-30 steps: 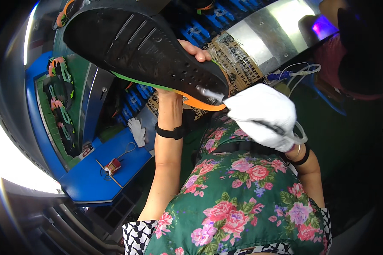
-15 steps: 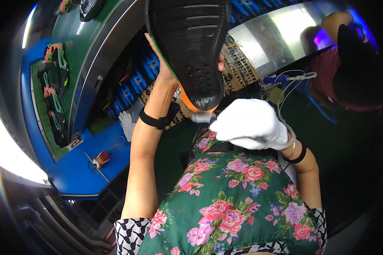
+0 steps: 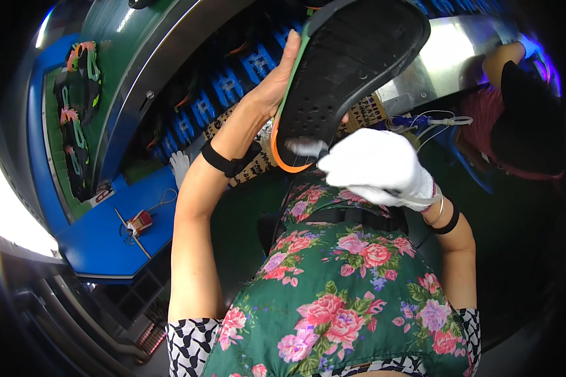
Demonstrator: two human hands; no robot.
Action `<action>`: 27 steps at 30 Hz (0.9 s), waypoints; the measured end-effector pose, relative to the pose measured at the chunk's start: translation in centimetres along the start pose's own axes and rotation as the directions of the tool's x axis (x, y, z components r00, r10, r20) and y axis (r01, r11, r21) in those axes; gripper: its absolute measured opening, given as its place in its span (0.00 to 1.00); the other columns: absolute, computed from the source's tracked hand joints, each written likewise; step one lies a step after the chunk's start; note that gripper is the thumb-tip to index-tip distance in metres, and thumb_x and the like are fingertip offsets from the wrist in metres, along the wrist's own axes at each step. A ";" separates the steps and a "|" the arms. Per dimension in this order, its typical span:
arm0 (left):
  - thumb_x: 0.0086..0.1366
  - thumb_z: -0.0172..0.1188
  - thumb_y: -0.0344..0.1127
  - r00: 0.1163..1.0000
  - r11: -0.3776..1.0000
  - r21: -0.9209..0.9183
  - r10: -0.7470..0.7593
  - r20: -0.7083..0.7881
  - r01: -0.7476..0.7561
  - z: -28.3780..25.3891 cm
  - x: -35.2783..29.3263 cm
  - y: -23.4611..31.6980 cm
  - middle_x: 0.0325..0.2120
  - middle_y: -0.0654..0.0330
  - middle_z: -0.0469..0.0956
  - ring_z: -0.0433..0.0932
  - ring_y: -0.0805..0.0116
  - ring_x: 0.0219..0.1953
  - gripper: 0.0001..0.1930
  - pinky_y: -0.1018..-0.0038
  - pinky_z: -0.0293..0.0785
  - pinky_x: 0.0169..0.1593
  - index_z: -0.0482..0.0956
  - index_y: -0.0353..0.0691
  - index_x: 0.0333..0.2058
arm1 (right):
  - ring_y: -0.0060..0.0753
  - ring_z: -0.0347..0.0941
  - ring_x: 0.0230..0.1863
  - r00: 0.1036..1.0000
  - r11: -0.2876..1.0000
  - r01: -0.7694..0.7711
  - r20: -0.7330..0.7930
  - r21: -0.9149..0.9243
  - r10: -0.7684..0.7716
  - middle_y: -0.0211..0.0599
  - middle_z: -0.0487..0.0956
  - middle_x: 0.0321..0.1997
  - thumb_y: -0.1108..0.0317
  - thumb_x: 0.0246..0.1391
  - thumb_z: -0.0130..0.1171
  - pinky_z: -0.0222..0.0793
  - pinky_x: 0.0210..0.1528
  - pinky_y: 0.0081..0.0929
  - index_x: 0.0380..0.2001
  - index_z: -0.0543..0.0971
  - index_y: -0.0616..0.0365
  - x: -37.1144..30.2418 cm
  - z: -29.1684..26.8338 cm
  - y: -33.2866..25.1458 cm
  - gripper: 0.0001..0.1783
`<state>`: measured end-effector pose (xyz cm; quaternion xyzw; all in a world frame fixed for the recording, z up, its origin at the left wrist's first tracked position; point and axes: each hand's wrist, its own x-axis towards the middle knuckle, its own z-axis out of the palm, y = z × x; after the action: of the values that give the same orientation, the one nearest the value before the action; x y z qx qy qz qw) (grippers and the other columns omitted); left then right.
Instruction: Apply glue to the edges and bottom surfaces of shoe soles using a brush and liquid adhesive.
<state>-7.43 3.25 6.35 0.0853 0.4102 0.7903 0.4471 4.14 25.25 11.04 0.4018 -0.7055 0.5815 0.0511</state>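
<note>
Currently, working left to right: on the far left we see a blue workbench (image 3: 116, 242) with a small red tool (image 3: 139, 222) and a thin stick (image 3: 132, 234) lying on it, and past it a green conveyor belt (image 3: 75, 119) carrying more shoe parts with orange and green trim (image 3: 82, 60). A spare white glove (image 3: 181, 165) lies by the blue rack of moulds (image 3: 226, 94).

Our left hand (image 3: 277, 85), bare with a black wristband, holds up the black rubber shoe sole with a green and orange edge (image 3: 346, 69), tread side facing us, well above the lap. Its fingers are pressed together along the sole's left rim; the thumb is hidden behind it.

Our right hand (image 3: 377, 166) wears a white cotton glove, fingers curled together, fingertips touching the sole's orange heel end. We can't tell whether it pinches a cloth or tool.

Progress, as a judgement: work is mid-way, at the heel only; the rest of the tread looks untouched. Nothing shows the sole as finished or set down.

Far right, another person in a striped red top (image 3: 516, 107) works at the steel counter (image 3: 446, 56).
</note>
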 end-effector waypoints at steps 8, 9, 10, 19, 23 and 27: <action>0.64 0.36 0.81 0.941 0.961 0.129 -0.204 -0.270 0.245 1.0 -0.5 1.4 0.47 0.39 0.82 0.88 0.48 0.39 0.53 0.53 0.89 0.41 0.69 0.36 0.66 | 0.46 0.84 0.42 0.996 0.999 0.020 0.090 0.039 -0.024 0.39 0.87 0.43 0.75 0.48 0.66 0.81 0.45 0.38 0.40 0.86 0.56 0.9 -0.5 1.0 0.13; 0.63 0.36 0.83 0.926 0.951 0.087 -0.265 -0.268 0.297 0.8 -0.7 1.3 0.45 0.39 0.83 0.87 0.46 0.38 0.54 0.51 0.88 0.42 0.69 0.36 0.66 | 0.47 0.84 0.43 0.987 0.999 -0.006 0.158 0.040 -0.001 0.42 0.87 0.43 0.75 0.47 0.67 0.81 0.45 0.40 0.40 0.86 0.56 1.2 -0.7 0.7 0.14; 0.61 0.36 0.84 0.912 0.938 0.053 -0.318 -0.260 0.343 0.2 -0.4 1.2 0.44 0.39 0.83 0.87 0.44 0.37 0.55 0.49 0.86 0.43 0.70 0.36 0.65 | 0.45 0.84 0.41 0.985 0.990 -0.074 0.167 0.118 0.053 0.43 0.87 0.41 0.75 0.47 0.68 0.81 0.44 0.37 0.36 0.87 0.58 1.5 -0.7 0.1 0.11; 0.79 0.39 0.55 0.962 0.827 -0.554 -0.222 -0.159 0.099 0.2 -2.6 -3.5 0.42 0.41 0.84 0.87 0.46 0.40 0.32 0.53 0.87 0.46 0.78 0.28 0.54 | 0.36 0.85 0.38 0.861 0.910 -0.382 -0.295 0.160 0.414 0.44 0.88 0.36 0.81 0.46 0.71 0.80 0.44 0.30 0.30 0.87 0.62 2.7 -2.8 -0.5 0.06; 0.80 0.40 0.47 1.000 0.741 -0.672 0.012 0.022 0.006 0.7 -2.9 -5.4 0.50 0.41 0.81 0.85 0.52 0.47 0.26 0.55 0.84 0.54 0.75 0.28 0.57 | 0.35 0.85 0.37 0.902 0.934 -0.356 -0.256 0.010 0.347 0.42 0.88 0.37 0.80 0.47 0.70 0.79 0.44 0.30 0.34 0.89 0.61 3.3 -3.6 0.5 0.09; 0.79 0.46 0.42 0.948 0.903 -0.414 -0.022 -0.317 -0.118 1.2 -3.6 -6.5 0.60 0.46 0.76 0.78 0.55 0.59 0.22 0.54 0.73 0.66 0.74 0.32 0.61 | 0.36 0.85 0.37 0.927 0.946 -0.323 -0.208 -0.017 0.313 0.41 0.89 0.37 0.79 0.47 0.70 0.79 0.43 0.30 0.34 0.89 0.59 3.1 -3.7 1.1 0.09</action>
<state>-0.61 2.87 3.28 -0.1314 0.2907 0.8751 0.3640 -0.07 26.84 13.07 0.2195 -0.7670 0.6018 0.0379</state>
